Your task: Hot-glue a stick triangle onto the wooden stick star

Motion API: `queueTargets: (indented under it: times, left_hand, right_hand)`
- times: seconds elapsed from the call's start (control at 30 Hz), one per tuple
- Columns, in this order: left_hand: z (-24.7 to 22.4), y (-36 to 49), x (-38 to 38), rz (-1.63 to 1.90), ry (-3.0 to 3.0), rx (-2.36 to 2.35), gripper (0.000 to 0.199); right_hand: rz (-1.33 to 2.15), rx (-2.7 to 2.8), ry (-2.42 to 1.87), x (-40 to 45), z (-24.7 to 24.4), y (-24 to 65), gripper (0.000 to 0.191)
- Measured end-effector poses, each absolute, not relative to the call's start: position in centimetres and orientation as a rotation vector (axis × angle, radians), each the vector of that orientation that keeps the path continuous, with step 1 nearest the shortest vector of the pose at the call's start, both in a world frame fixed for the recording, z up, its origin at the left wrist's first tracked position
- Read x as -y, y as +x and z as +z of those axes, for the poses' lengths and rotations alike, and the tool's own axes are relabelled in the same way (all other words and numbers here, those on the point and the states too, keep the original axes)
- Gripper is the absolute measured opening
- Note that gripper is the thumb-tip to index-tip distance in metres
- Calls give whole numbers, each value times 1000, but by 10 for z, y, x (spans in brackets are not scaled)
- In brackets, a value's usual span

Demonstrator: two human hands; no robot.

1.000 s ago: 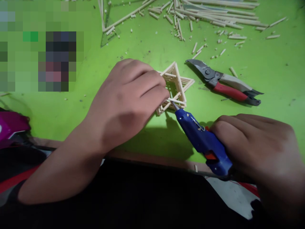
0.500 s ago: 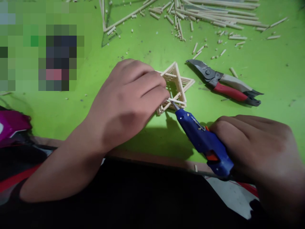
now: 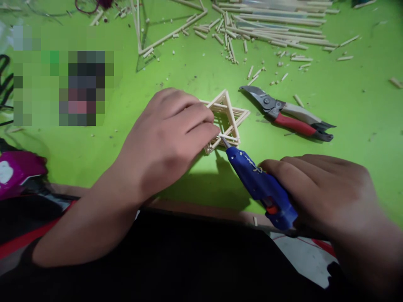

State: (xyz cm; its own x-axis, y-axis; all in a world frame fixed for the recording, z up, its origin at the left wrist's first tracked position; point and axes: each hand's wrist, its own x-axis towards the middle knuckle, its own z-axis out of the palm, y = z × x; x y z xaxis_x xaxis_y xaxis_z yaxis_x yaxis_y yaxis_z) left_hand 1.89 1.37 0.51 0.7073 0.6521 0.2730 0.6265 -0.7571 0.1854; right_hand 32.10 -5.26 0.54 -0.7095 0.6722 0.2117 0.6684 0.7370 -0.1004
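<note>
A star-shaped frame of thin wooden sticks (image 3: 232,112) rests on the green table, stacked in several layers. My left hand (image 3: 176,134) is closed on its left side, hiding that part and the fingertips. My right hand (image 3: 327,188) is wrapped round a blue glue gun (image 3: 252,172) with an orange trigger. The gun's metal nozzle touches or nearly touches a stick at the frame's lower edge, beside my left fingertips.
Pruning shears (image 3: 286,113) with a red and a pale handle lie right of the star. Behind are long sticks (image 3: 283,31), cut pieces and a larger stick frame (image 3: 173,37). A magenta object (image 3: 22,172) sits at the left table edge (image 3: 201,207).
The view has shifted slightly, so more of the table's far side shows. Both hands keep their holds, and the nozzle stays at the star's lower edge.
</note>
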Motion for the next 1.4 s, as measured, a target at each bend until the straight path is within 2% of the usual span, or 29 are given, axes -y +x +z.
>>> queueTargets:
  times: [0.17,0.27,0.43,0.53,0.67,0.93,1.2,1.4]
  left_hand:
    - [8,19,-12,466,2823,-1103,26]
    - [7,20,-13,461,2864,-1082,27]
    - [8,16,-15,485,2759,-1117,27]
    - [15,8,-14,411,2720,-1193,34]
    - [22,-2,-12,346,2614,-1383,40]
    - [9,-6,-13,67,2672,-1421,28]
    - [5,3,-6,10,2539,-1506,26]
    - [6,4,-1,73,2395,-1697,39]
  right_hand:
    - [-72,2581,-1055,55,2,325,10]
    - [-115,2518,-1099,57,-2,327,13]
    - [-42,2475,-1163,56,-2,327,12]
    - [1,2437,-1238,54,-2,329,15]
    - [32,2391,-1276,52,-1,333,11]
    - [156,2335,-1352,54,5,330,10]
    - [183,2361,-1296,47,4,331,10]
    - [260,2323,-1424,53,13,324,12]
